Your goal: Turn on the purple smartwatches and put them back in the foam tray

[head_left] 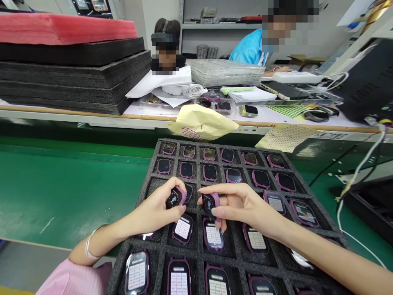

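Purple watch [176, 197] pinched in left hand [150, 211], another watch [210, 203] in right hand [242, 205] — above black foam tray [141, 200], green bench [70, 192] past edge.

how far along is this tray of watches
Looks done: the near rows of the foam tray hold pink-framed smartwatches with white printed sheets on their screens. In hand: the left hand pinches a watch, the right hand another watch. Left: the far-row watches show bare dark screens.

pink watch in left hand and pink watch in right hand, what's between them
Head view: a black foam tray and the exposed edge of a dark-screened smartwatch seated in its slot.
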The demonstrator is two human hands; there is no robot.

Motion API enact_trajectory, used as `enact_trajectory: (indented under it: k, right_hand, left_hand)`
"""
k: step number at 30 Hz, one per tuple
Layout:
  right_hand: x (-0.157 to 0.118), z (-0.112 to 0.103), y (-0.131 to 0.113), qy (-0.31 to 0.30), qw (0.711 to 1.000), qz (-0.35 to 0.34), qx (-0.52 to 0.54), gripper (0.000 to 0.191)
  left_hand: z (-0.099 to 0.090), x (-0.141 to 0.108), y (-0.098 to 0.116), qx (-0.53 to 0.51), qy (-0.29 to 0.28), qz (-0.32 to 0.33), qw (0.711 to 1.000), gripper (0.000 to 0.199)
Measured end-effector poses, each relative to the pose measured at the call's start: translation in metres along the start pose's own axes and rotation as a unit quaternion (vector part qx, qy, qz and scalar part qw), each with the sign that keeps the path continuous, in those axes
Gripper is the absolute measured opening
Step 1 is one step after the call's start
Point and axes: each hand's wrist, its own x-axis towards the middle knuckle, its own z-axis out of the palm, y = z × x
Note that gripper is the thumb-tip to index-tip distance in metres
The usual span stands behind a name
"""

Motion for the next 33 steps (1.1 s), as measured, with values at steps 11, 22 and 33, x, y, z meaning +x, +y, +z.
enact_trajectory:
  k: [11,22,33]
  right_hand:
    - [0.0001,-0.0016,-0.0047,-0.001,1.0,-0.008,-0.001,0.042]
    - [-0.0013,0.0005,-0.0056,0.003,1.0,-0.008,-0.003,0.044]
    - [-0.0023,-0.001,-0.0047,0.01,1.0,-0.025,-0.012,0.04]
  left_hand:
    - [0.0001,-0.0008,-0.0001,-0.001,-0.009,-0.004,1.0,0.021]
    - [0.0002,-0.0014,0.0002,-0.038,0.01,-0.008,0.999,0.018]
    - [0.0008,-0.001,0.0015,-0.075,0.008,-0.02,0.997,0.018]
